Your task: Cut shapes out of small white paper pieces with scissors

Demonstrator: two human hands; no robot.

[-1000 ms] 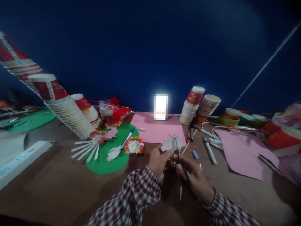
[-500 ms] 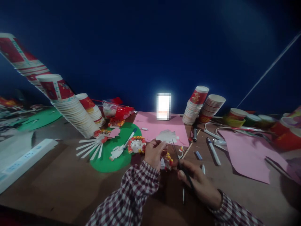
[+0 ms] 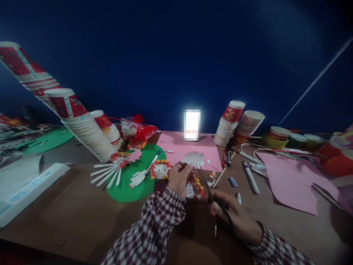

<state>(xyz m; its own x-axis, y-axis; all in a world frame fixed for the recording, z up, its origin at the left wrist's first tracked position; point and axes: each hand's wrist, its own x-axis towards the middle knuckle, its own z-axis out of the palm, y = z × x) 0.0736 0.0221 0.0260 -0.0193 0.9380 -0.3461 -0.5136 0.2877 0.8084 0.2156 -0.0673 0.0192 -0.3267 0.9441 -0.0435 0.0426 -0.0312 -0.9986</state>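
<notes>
My left hand is closed in a pinch, its fingertips at the lower edge of a pale paper piece with a jagged outline. In my right hand are dark scissors, their narrow blades slightly apart. The blade tips touch or nearly touch the paper's lower edge, close to my left fingertips. Below my left fingers lies a ring-shaped paper craft with a red and yellow frilled rim, partly hidden by that hand. A similar frilled craft rests to the left, on a green sheet's edge.
Stacks of paper cups lean at the left; more cup stacks stand behind right. A green round sheet bears paper cutouts and a marker. Pink sheets, a white pen and a power strip lie around.
The scissors' tips have moved left to the paper's lower edge, and their blades have opened slightly. The paper and my left hand have shifted a little to the left.
</notes>
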